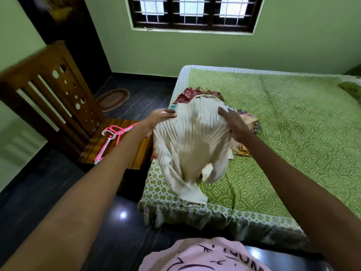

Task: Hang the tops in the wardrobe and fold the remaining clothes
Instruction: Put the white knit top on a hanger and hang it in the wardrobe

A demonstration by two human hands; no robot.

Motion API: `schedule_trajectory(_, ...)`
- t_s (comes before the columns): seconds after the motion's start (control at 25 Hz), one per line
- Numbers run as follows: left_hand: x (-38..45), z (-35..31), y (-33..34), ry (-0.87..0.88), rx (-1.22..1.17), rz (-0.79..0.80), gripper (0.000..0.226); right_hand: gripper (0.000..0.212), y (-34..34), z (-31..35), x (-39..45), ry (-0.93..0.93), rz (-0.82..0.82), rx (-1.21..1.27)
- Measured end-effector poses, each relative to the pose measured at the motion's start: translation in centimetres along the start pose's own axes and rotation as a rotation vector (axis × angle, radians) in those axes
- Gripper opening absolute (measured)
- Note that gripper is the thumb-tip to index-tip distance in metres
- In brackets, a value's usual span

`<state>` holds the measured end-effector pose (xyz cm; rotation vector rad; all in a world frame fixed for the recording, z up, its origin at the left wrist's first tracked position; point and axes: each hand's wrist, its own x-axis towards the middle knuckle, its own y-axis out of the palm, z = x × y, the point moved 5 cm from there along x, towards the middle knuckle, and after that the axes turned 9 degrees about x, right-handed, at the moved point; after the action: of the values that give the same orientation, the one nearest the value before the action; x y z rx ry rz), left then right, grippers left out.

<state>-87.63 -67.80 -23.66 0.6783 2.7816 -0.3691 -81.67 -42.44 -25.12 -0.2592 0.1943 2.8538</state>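
While it hangs above the green patterned bedspread [273,133], the cream pleated fabric top [191,145] is gripped at its upper corners by the left hand [156,122] and right hand [232,124], near pink plastic hangers [111,139] on the wooden chair [58,98].

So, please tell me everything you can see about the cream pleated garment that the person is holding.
The cream pleated fabric garment is pale off-white with fine ribs running lengthwise, and looks thin and soft. It is held up over the near left corner of the green patterned bedspread, gripped at its upper edge by the left hand and the right hand. Its lower part hangs crumpled, one long end trailing onto the bed's edge. A bit of blue shows near each hand; I cannot tell what. Behind it lie other printed clothes.
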Motion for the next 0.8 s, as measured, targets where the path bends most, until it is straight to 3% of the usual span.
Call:
schedule_trajectory(0.12, -0.5, 0.4, -2.9, 0.152, 0.250, -0.251, 0.042, 0.019, -2.1, 1.3, -0.9, -0.193, 0.032, -0.158)
schedule_trajectory(0.2, -1.2, 1.0, -3.2, 0.209, 0.196, -0.270, 0.044, 0.019, -3.3, 1.2, -1.9, -0.222, 0.012, -0.136)
schedule_trajectory(0.28, -1.4, 1.8, -2.8, 0.215, 0.137, -0.256, 0.042, 0.017, -4.1, 0.2, -2.9, -0.114, 0.078, -0.020)
schedule_trajectory(0.32, -1.5, 2.2, -2.6, 0.186, 0.095, -0.226, 0.037, 0.027, -4.5, -0.5, -3.3, 0.002, 0.132, 0.073)
schedule_trajectory(0.4, -1.7, 2.6, -2.0, 0.053, 0.051, -0.074, 0.028, 0.054, -5.1, -1.5, -4.7, 0.255, 0.247, 0.153)
schedule_trajectory(0.48, -1.7, 3.3, -1.4, -0.094, 0.068, 0.104, 0.025, 0.044, -5.8, -1.8, -5.1, 0.330, 0.266, 0.128)
schedule_trajectory(0.6, 0.5, 4.4, -2.4, -0.173, 0.095, -0.040, 0.022, 0.027, -7.3, -2.2, -2.6, 0.200, 0.015, -0.078)
schedule_trajectory(0.68, 1.8, 5.9, -2.6, -0.282, 0.170, -0.057, 0.036, 0.022, -7.5, -3.8, -1.2, 0.225, 0.003, -0.170)
schedule_trajectory(0.8, 2.0, 8.9, -0.6, -0.587, 0.350, 0.318, 0.020, 0.016, -7.1, -7.0, -0.2, 0.508, 0.254, -0.387)
